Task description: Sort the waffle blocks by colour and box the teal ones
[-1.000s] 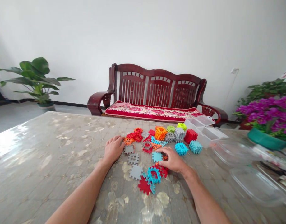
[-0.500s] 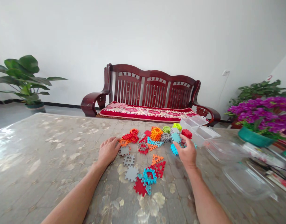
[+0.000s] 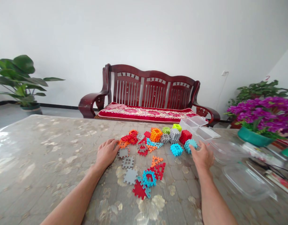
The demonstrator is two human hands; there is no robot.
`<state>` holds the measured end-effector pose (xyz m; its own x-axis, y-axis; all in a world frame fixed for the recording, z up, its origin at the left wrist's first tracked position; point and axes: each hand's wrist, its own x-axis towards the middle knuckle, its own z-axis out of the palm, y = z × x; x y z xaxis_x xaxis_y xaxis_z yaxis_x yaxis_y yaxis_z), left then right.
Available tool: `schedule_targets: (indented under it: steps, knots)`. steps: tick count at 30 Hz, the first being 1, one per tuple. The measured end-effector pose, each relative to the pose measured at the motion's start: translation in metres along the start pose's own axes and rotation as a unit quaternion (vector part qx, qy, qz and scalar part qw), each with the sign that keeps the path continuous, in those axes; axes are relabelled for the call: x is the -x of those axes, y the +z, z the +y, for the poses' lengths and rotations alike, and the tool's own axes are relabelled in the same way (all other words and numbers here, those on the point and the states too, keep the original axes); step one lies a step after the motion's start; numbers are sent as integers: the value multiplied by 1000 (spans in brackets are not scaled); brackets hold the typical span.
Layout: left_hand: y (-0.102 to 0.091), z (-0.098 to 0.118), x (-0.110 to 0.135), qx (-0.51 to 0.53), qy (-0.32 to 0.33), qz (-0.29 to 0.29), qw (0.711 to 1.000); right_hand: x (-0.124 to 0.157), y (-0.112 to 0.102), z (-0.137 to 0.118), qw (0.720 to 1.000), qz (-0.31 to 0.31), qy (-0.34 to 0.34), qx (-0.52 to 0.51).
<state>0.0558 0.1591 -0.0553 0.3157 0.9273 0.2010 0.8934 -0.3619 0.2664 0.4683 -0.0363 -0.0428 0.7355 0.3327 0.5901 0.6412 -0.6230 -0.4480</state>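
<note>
The work in hand is at the far right of the pile. The right hand [image 3: 202, 156] lies on the surface [image 3: 52, 162] with its fingers [image 3: 193, 147] reaching the right teal block [image 3: 190, 144]. The fingers are loosely curved and touch the block's near side. Whether they pinch it, I cannot tell, since the back of the hand hides the thumb. The left hand [image 3: 106, 153] rests flat, fingers spread and pinching nothing, its tips against a grey tile [image 3: 123, 152] at the pile's left edge.

By my judgement this is a contact step, hand at the block and not lifting it. A lift here would call for a pinch across the toothed sides, clear of the left teal block [image 3: 176, 149] just beside it.

Counted:
- Built blocks: two teal, one red block [image 3: 185, 136], one orange block [image 3: 156, 134], one green and one yellow-green at the far side. There are also grey ones, probably two, though they run together.
- Flat tiles: three grey tiles in a line running near from the left hand.
- An orange triangle [image 3: 156, 160], a red triangle [image 3: 161, 169] and a teal frame [image 3: 148, 178] lie nearer, with red tiles under them.
- The red heap far left is too tangled to count.
- One clear box [image 3: 200, 128] stands open far right of the blocks.
- Two clear trays [image 3: 246, 181] lie at the right.
</note>
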Motion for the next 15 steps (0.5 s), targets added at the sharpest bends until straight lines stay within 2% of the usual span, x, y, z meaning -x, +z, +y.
schedule_targets:
  steps: [5, 7, 9, 12, 15]
  knots:
    - [-1, 1, 0, 6, -4, -6, 1000, 2, -1, -4, 999, 25, -13, 17]
    - [-1, 1, 0, 13, -3, -2, 1000, 4, -1, -12, 997, 57, -43, -1]
    - [0, 1, 0, 20, -1, 3, 1000, 8, -2, -25, 991, 74, -100, -48]
    - [1, 1, 1, 22, -3, 5, 1000, 21, -2, -51, 970, 39, -208, -121]
    - [1, 1, 1, 25, -7, 10, 1000, 44, -2, -81, 945, -46, -290, -146]
